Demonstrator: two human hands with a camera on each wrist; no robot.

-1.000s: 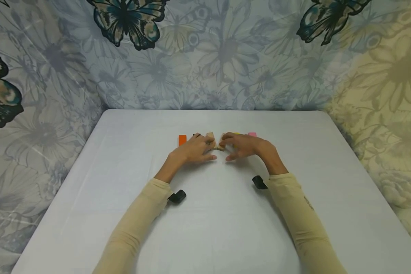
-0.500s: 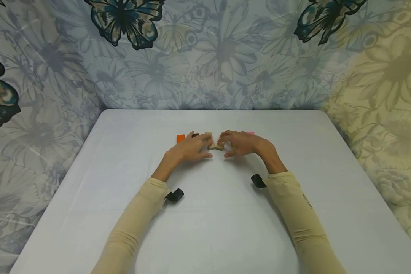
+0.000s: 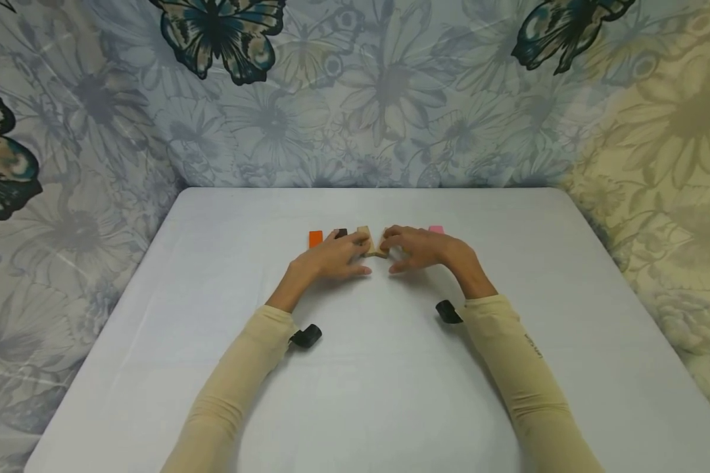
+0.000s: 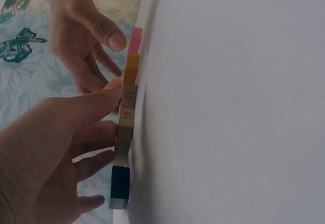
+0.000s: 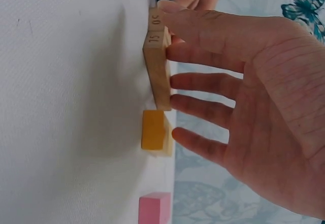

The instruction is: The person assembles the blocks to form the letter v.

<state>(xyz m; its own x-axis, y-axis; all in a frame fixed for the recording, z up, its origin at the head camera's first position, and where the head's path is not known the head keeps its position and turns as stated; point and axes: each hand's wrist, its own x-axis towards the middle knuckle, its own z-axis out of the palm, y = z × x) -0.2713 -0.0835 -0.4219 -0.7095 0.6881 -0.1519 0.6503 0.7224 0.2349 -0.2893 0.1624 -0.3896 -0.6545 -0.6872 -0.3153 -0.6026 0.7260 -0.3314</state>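
Two wooden blocks, marked 75 point(image 5: 154, 39) and 50 point(image 4: 126, 116), lie with their numbered ends meeting. The head view shows the left-hand block point(image 3: 363, 230) slanting away from the other, with a narrow wedge of table between them. My left hand point(image 3: 331, 256) has its fingers extended over the left block, the thumb apart from them. On the other block lie the fingertips of my right hand point(image 3: 423, 249); in the right wrist view its fingers are nearly straight along the block's side. How firmly either hand presses, I cannot tell.
An orange block point(image 3: 315, 239) and a dark block point(image 4: 120, 182) lie left of the wooden pair. Towards the right are a yellow block point(image 5: 153, 130) and a pink block point(image 5: 155, 208). The white table point(image 3: 367, 394) meets patterned cloth behind.
The yellow block, partly visible above my right hand a second ago, is hidden behind it in the head view. More of the dark block shows by my left hand. Both hands have barely moved.
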